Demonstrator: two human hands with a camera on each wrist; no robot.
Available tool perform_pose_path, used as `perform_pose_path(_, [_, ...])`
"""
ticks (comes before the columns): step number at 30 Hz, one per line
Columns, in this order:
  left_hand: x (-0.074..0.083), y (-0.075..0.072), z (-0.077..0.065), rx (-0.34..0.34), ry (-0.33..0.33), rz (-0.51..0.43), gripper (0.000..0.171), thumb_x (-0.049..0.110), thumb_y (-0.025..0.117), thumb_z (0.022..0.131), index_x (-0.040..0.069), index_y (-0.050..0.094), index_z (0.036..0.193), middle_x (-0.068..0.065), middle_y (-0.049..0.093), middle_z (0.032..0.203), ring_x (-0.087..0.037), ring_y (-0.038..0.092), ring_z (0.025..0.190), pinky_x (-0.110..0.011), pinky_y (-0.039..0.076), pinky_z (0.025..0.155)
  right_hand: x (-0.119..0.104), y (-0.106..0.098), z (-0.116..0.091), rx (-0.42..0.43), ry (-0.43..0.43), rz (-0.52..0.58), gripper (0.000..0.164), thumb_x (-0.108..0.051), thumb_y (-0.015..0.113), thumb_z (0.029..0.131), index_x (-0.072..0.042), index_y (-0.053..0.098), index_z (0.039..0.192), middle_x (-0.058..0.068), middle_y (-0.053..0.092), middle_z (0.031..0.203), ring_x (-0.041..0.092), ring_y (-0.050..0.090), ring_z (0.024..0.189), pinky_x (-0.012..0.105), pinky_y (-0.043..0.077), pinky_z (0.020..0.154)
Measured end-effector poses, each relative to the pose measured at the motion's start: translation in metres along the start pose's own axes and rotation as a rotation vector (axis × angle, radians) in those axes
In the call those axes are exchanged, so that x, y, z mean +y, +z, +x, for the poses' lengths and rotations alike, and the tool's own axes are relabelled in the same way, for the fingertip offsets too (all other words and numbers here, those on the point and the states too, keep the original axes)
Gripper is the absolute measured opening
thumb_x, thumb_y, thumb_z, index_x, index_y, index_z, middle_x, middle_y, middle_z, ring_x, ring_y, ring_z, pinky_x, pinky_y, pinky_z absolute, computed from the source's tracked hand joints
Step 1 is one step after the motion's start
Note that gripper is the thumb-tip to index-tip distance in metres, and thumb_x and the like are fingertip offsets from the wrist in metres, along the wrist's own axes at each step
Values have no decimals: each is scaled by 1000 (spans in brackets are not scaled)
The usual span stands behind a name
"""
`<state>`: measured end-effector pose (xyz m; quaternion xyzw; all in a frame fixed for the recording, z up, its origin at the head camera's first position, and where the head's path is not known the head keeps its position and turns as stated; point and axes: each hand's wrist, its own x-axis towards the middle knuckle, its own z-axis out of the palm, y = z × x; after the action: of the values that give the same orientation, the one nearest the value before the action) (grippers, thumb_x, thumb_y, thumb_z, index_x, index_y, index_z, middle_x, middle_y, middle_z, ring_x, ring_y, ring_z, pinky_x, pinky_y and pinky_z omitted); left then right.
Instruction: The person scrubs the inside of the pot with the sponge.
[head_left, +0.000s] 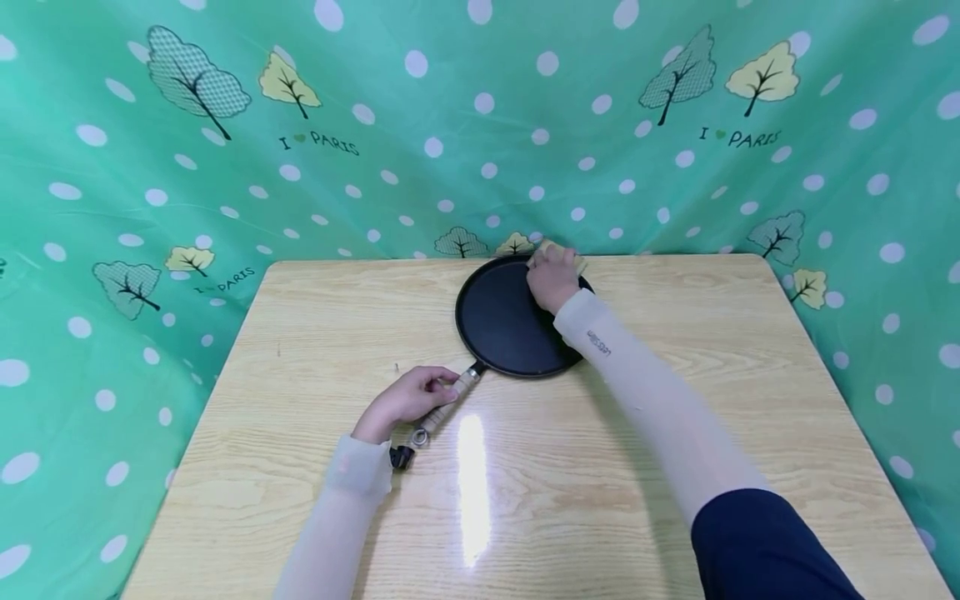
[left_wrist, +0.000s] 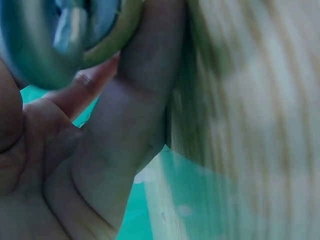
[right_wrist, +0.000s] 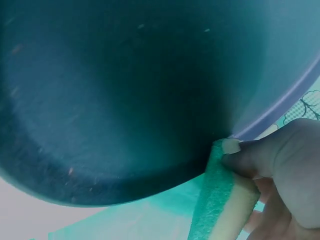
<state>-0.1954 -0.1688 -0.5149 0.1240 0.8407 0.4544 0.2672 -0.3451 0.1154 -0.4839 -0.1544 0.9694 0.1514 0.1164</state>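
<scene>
A flat black frying pan lies on the wooden table, its handle pointing toward the near left. My left hand grips that handle; in the left wrist view the fingers curl around it beside its blurred end ring. At the pan's far right rim, my right hand holds a sponge. The right wrist view shows the sponge with a green scouring side and a yellowish side, pinched by the thumb and fingers and touching the rim. Small specks dot the pan's surface.
The wooden table stretches out on both sides of the pan. Behind it and at its sides hangs a green curtain with white dots and tree prints. A bright light reflection lies on the tabletop in front of the pan.
</scene>
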Motion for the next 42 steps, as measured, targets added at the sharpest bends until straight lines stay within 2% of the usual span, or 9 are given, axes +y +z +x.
perform_pose_path(4, [2,1,0,-1,-15,1,38,13,68,103,-6,65,136,-6,61,91,-17,54,81,-31,46,76,8,5,-6,-7,7,-15,35,-9,53,109,-6,66,142,20,50,150,43,37,136,70,28,109])
perform_pose_path(10, [4,1,2,7,-1,6,37,13,68,103,-5,66,135,-6,61,90,-17,54,81,-32,46,77,23,10,-13,10,-3,10,33,-5,53,107,-3,69,137,21,55,139,42,40,128,71,28,107])
perform_pose_path(17, [4,1,3,7,5,12,36,13,68,103,-5,66,135,-5,62,89,-16,54,79,-32,46,76,34,16,-31,9,-5,27,34,-4,53,107,-1,67,138,21,53,145,40,40,124,69,28,105])
perform_pose_path(23, [3,2,4,14,15,13,36,12,68,103,-6,66,133,-6,63,89,-16,55,79,-32,47,75,43,22,-44,4,-17,18,31,-3,55,106,-3,71,132,19,55,139,39,40,121,70,28,104])
perform_pose_path(28, [2,2,4,16,6,24,36,14,68,103,-5,67,134,-5,62,90,-16,54,80,-32,46,76,47,24,-58,5,-40,18,30,-2,55,106,-2,72,131,20,57,136,39,43,117,70,29,103])
perform_pose_path(34, [0,1,3,9,5,30,37,15,67,104,-5,66,135,-6,62,91,-17,54,81,-32,46,76,48,25,-73,-8,-52,46,29,0,56,105,-2,73,128,18,59,133,37,44,111,65,32,97])
perform_pose_path(42, [-1,0,2,7,13,37,37,14,68,104,-6,66,135,-6,61,89,-17,54,79,-32,46,75,46,15,-90,-67,-73,66,30,1,57,103,-3,74,127,18,62,138,36,49,111,61,36,95])
